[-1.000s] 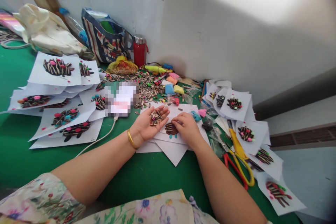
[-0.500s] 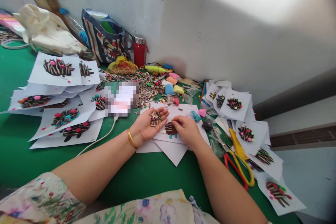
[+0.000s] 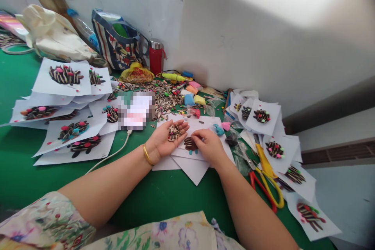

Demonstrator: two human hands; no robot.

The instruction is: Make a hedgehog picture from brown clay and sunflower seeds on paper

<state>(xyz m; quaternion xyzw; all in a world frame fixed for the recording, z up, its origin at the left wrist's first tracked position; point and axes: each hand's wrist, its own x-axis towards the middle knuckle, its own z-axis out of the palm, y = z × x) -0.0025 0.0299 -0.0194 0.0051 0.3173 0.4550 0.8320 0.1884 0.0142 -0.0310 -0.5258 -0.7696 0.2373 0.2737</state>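
Note:
My left hand [image 3: 167,140] lies palm up with its fingers stretched out, bearing a small heap of striped sunflower seeds [image 3: 174,133]. Close to its right, my right hand [image 3: 209,144] has thumb and forefinger pinched at the edge of a dark brown clay figure [image 3: 190,143]. Whatever is between those fingertips is too small and hidden to make out. Striped seeds stand in the clay, and small blue clay dabs [image 3: 191,152] sit along its lower side. The figure rests on white paper [image 3: 191,168], partly covered by both hands.
Loose sunflower seeds [image 3: 165,103] are heaped behind the hands, beside coloured clay packs [image 3: 190,99]. A phone [image 3: 134,113] lies left, its cable running forward. Finished-looking seed pictures [image 3: 70,76] pile up left and right [image 3: 262,117]. Scissors [image 3: 268,187] and a yellow cutter [image 3: 263,160] lie right.

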